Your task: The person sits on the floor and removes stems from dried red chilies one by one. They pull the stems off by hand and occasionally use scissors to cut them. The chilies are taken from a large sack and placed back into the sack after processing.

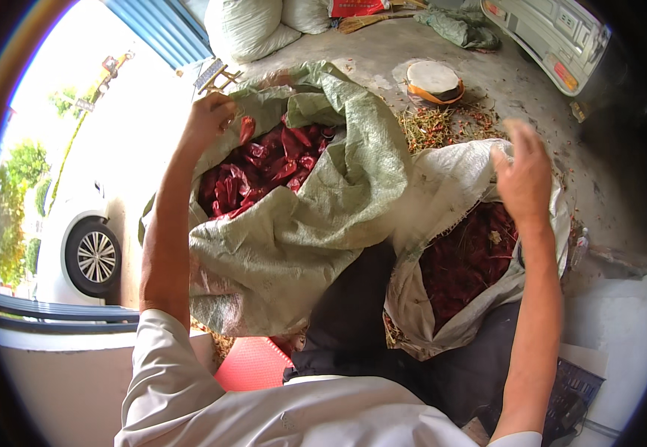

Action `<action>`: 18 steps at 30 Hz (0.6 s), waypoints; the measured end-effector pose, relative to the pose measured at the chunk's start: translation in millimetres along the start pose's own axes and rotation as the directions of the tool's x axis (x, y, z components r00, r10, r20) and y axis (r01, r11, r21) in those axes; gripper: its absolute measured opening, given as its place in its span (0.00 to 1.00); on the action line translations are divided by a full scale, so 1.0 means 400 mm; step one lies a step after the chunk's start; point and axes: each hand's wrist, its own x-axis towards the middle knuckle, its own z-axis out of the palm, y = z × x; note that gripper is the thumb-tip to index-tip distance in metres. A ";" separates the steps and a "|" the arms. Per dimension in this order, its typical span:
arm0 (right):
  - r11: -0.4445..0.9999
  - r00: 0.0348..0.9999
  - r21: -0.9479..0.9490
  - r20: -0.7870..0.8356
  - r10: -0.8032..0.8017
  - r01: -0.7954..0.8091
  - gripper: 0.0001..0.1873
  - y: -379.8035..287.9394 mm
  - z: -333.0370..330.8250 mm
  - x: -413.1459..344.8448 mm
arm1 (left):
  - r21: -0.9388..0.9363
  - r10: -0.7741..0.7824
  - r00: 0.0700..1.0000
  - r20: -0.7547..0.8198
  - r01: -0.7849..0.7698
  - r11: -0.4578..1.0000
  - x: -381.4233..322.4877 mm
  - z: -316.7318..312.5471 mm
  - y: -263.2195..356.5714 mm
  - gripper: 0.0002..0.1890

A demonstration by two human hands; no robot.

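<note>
A large pale-green woven sack [368,162] stands before me with its mouth spread, dark red dried chili peppers [262,167] inside. My left hand [211,114] is at the far left of its rim; one red pepper [247,129] shows just below the fingers, and whether they grip it or the sack cannot be told. Over the far rim of a white woven sack [440,173] on the right is my right hand [524,167], slightly blurred, fingers apart, with nothing seen in it. Darker red peppers [468,257] with dry stalks lie in that sack.
Stalks and pepper scraps [429,128] litter the concrete floor beyond the sacks, near a round stool [434,78]. Full white sacks [245,28], a straw broom [368,21] and a vehicle's rear [552,39] are farther off. A red plastic seat [250,366] is below me.
</note>
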 end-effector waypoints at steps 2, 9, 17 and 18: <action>0.993 0.994 0.115 0.111 -0.014 0.001 0.23 0.010 0.064 -0.084 | -0.181 -0.062 0.998 0.021 0.064 0.981 0.034 -0.028 0.045 0.13; 0.916 0.968 0.363 0.235 0.091 -0.174 0.14 0.103 0.147 -0.282 | -0.381 0.125 0.978 0.167 -0.053 0.923 0.164 0.143 0.286 0.10; 0.698 0.966 0.671 0.127 0.225 -0.251 0.34 0.038 0.139 -0.207 | -0.402 0.217 0.841 0.496 0.001 0.916 0.039 0.460 0.534 0.08; 0.648 0.963 0.721 0.103 0.248 -0.244 0.38 0.040 0.145 -0.199 | -0.387 0.221 0.816 0.534 0.003 0.922 0.013 0.498 0.560 0.09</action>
